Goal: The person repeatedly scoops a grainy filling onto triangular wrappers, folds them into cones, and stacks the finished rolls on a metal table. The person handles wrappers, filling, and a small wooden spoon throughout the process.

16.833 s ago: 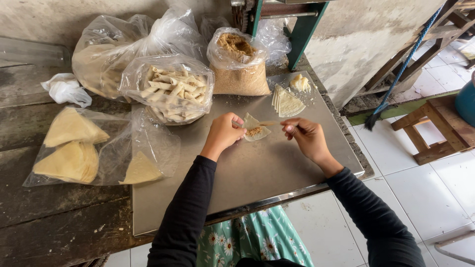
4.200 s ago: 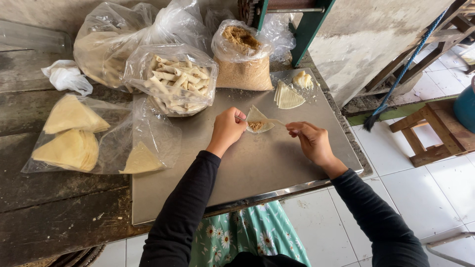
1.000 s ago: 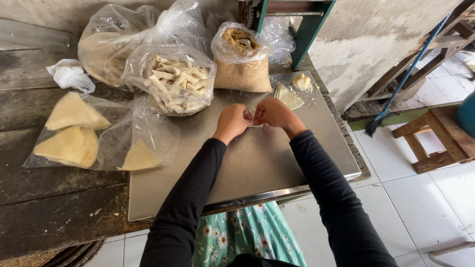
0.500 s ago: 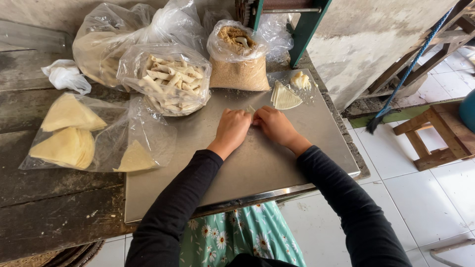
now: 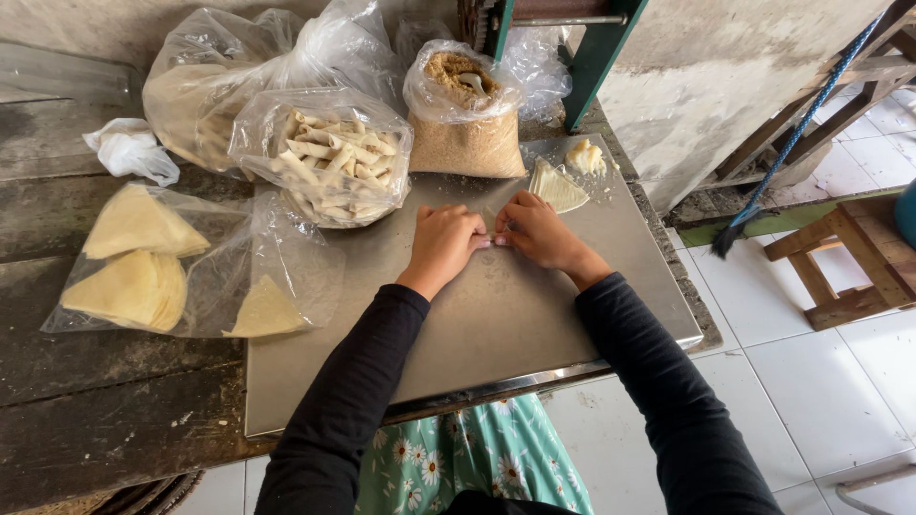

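Between my two hands, on the steel table [image 5: 534, 315], lies the small wrapper roll [image 5: 493, 238], long axis left to right. Fingers of my left hand [image 5: 445, 243] and right hand [image 5: 536, 229] press narrow on it, both equally near.

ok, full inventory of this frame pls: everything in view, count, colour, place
metal sheet: 1, grey, over the wooden table
wooden table: 1, dark, left
bag of rolled sticks: 1, pale, behind the left hand
bag of crumbs: 1, brown, back centre
big bag: 1, clear, back left
bag of folded wrappers: 1, yellow, left
loose wrapper: 1, pale, beside the right hand
dough lump: 1, whitish, back right
crumpled bag: 1, white, far left
broom: 1, blue handle, right
stool: 1, wood, right
left hand: fingertips pressed on a small piece, centre
right hand: likewise
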